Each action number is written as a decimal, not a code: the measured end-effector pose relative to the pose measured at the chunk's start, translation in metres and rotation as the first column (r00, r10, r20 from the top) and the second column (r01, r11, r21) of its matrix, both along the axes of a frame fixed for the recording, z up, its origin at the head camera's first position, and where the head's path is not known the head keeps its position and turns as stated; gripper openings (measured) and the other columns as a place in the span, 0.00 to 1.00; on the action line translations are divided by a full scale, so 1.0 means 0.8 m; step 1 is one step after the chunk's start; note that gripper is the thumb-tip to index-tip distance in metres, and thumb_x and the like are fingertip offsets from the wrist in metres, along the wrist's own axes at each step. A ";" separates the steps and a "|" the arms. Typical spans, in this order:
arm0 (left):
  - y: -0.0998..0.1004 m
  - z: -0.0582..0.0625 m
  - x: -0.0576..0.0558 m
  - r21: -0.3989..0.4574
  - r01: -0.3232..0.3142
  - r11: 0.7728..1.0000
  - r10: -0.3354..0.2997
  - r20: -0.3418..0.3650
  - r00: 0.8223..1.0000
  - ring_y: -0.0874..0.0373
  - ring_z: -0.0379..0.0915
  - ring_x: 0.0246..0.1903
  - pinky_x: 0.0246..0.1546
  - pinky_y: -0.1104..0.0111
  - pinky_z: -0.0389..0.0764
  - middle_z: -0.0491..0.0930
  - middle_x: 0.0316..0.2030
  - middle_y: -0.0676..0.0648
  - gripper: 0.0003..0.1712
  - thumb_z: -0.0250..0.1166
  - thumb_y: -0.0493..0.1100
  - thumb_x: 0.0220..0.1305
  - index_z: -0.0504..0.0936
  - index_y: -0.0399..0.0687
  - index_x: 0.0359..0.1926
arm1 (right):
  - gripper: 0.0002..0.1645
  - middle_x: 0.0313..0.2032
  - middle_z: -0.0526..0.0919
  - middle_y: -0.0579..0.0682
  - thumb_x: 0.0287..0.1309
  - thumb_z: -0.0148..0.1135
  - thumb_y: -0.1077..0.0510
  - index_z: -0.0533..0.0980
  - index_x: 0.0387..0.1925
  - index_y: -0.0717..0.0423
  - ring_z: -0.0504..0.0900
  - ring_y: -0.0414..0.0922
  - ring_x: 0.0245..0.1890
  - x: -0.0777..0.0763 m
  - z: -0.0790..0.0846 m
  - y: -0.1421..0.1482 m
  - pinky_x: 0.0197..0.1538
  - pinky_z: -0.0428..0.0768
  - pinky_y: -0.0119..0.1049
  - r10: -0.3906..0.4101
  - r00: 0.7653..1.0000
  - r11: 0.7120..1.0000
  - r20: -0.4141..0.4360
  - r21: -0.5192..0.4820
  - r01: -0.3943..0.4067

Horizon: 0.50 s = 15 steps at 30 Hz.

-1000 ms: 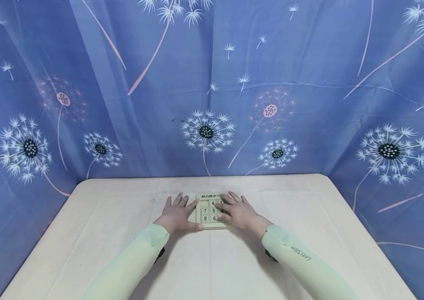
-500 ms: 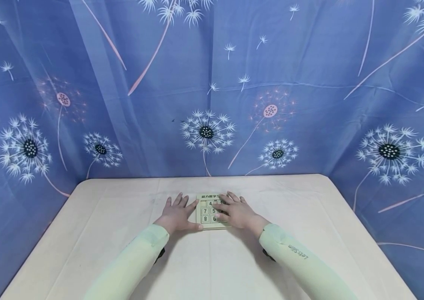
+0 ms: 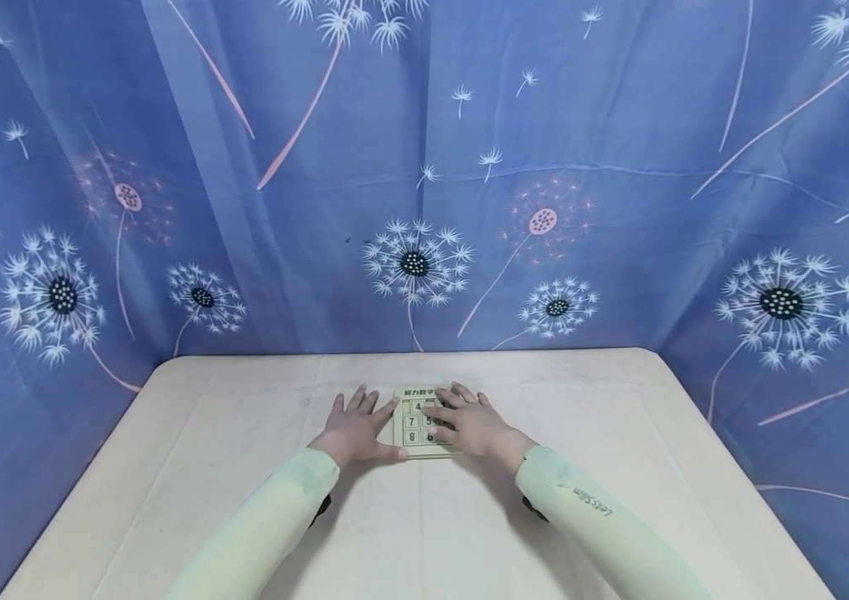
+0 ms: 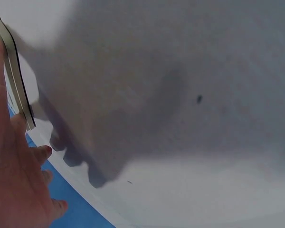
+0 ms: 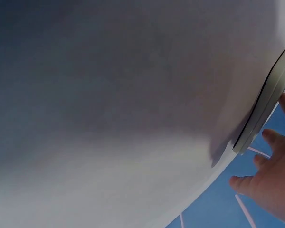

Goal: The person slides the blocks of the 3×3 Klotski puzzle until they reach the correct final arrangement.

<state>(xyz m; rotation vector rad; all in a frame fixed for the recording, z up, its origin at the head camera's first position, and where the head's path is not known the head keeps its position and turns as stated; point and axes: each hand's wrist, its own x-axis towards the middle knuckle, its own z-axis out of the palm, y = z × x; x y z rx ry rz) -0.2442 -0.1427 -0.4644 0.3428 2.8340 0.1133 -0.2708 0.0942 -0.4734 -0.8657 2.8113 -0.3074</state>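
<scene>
Your wide-spread left hand point(image 3: 352, 431) touches the number puzzle point(image 3: 426, 452) (title point(image 3: 418, 392) farthest from you, long axis front-to-back); your right hand point(image 3: 475, 425), also spread, overlies it.

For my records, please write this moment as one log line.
number puzzle: flat on table; left grip: touching left edge; right grip: over tiles
</scene>
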 end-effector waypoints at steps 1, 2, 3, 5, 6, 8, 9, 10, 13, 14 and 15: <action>0.000 0.000 0.000 0.003 0.002 1.000 -0.002 0.000 1.000 0.40 0.38 0.83 0.82 0.38 0.42 0.52 0.81 0.40 0.57 0.60 0.80 0.58 0.55 0.64 0.81 | 0.30 0.80 0.58 0.52 0.75 0.48 0.35 0.69 0.73 0.35 0.50 0.60 0.82 0.000 0.000 0.000 0.78 0.54 0.71 0.001 1.000 1.000 -0.002 0.002 -0.001; 0.000 0.001 0.000 0.004 0.002 1.000 -0.002 0.001 1.000 0.40 0.38 0.83 0.82 0.38 0.42 0.52 0.81 0.40 0.56 0.60 0.79 0.58 0.55 0.63 0.81 | 0.30 0.81 0.58 0.52 0.75 0.48 0.35 0.69 0.73 0.35 0.50 0.60 0.82 0.000 0.001 0.000 0.78 0.54 0.71 0.001 1.000 1.000 -0.002 0.004 -0.001; 0.000 0.001 0.000 0.006 0.002 1.000 -0.002 0.001 1.000 0.40 0.38 0.83 0.82 0.38 0.42 0.52 0.81 0.39 0.56 0.61 0.79 0.59 0.55 0.63 0.81 | 0.31 0.81 0.58 0.51 0.76 0.47 0.35 0.69 0.73 0.35 0.49 0.60 0.83 0.000 0.001 -0.001 0.78 0.54 0.71 0.002 1.000 1.000 -0.001 0.007 -0.002; 0.000 0.002 0.000 0.007 -0.001 1.000 0.001 0.002 1.000 0.40 0.38 0.83 0.82 0.38 0.42 0.53 0.81 0.39 0.56 0.61 0.79 0.59 0.55 0.63 0.81 | 0.31 0.81 0.58 0.51 0.76 0.47 0.35 0.69 0.73 0.35 0.49 0.60 0.83 0.000 0.002 -0.001 0.78 0.54 0.71 0.004 1.000 1.000 0.000 0.008 -0.004; 0.000 0.002 0.000 0.007 -0.002 1.000 0.002 0.002 1.000 0.40 0.38 0.83 0.82 0.38 0.42 0.53 0.81 0.39 0.56 0.61 0.79 0.59 0.55 0.63 0.81 | 0.31 0.81 0.58 0.52 0.76 0.47 0.35 0.69 0.73 0.35 0.50 0.60 0.82 0.000 0.002 -0.002 0.78 0.54 0.72 0.005 1.000 1.000 -0.003 0.004 -0.005; 0.000 0.002 0.000 0.005 -0.005 1.000 0.005 0.003 1.000 0.40 0.39 0.83 0.81 0.38 0.42 0.53 0.81 0.39 0.56 0.61 0.79 0.59 0.55 0.62 0.81 | 0.30 0.81 0.58 0.52 0.76 0.47 0.35 0.69 0.73 0.35 0.50 0.60 0.82 0.000 0.003 -0.002 0.78 0.54 0.72 0.006 1.000 1.000 -0.002 0.002 -0.006; 0.000 0.003 0.000 0.004 -0.005 1.000 0.005 0.004 1.000 0.39 0.39 0.83 0.81 0.38 0.42 0.53 0.81 0.39 0.56 0.61 0.78 0.59 0.55 0.62 0.81 | 0.30 0.81 0.58 0.52 0.75 0.47 0.35 0.69 0.73 0.35 0.50 0.60 0.82 0.000 0.003 -0.003 0.78 0.54 0.72 0.005 1.000 1.000 -0.001 0.003 -0.005; 0.000 0.002 0.000 0.004 -0.005 1.000 0.005 0.005 1.000 0.39 0.39 0.83 0.81 0.38 0.43 0.53 0.81 0.39 0.56 0.61 0.78 0.59 0.55 0.62 0.81 | 0.30 0.80 0.58 0.52 0.75 0.47 0.35 0.70 0.73 0.35 0.50 0.60 0.82 0.000 0.003 -0.003 0.78 0.54 0.72 0.004 1.000 1.000 -0.001 0.004 -0.004; 0.001 0.003 0.000 0.003 -0.002 1.000 0.002 0.006 1.000 0.39 0.39 0.83 0.81 0.38 0.43 0.53 0.81 0.39 0.56 0.61 0.78 0.59 0.55 0.62 0.81 | 0.30 0.81 0.58 0.51 0.75 0.48 0.35 0.69 0.73 0.34 0.50 0.60 0.82 0.001 0.004 -0.004 0.78 0.54 0.71 0.000 1.000 1.000 0.003 0.012 0.000; 0.001 0.003 0.000 0.002 -0.002 1.000 0.002 0.007 1.000 0.39 0.39 0.83 0.81 0.38 0.43 0.53 0.81 0.39 0.56 0.61 0.78 0.59 0.55 0.62 0.81 | 0.30 0.81 0.58 0.51 0.75 0.48 0.35 0.69 0.73 0.34 0.50 0.60 0.83 0.001 0.005 -0.004 0.78 0.54 0.71 0.000 1.000 1.000 0.005 0.013 0.000; 0.001 0.003 0.001 0.002 -0.001 1.000 0.001 0.007 1.000 0.39 0.39 0.83 0.81 0.38 0.43 0.53 0.81 0.39 0.56 0.61 0.79 0.59 0.55 0.62 0.81 | 0.30 0.81 0.58 0.51 0.75 0.48 0.35 0.69 0.73 0.35 0.50 0.60 0.82 0.001 0.005 -0.004 0.78 0.54 0.71 0.002 1.000 1.000 0.005 0.011 -0.002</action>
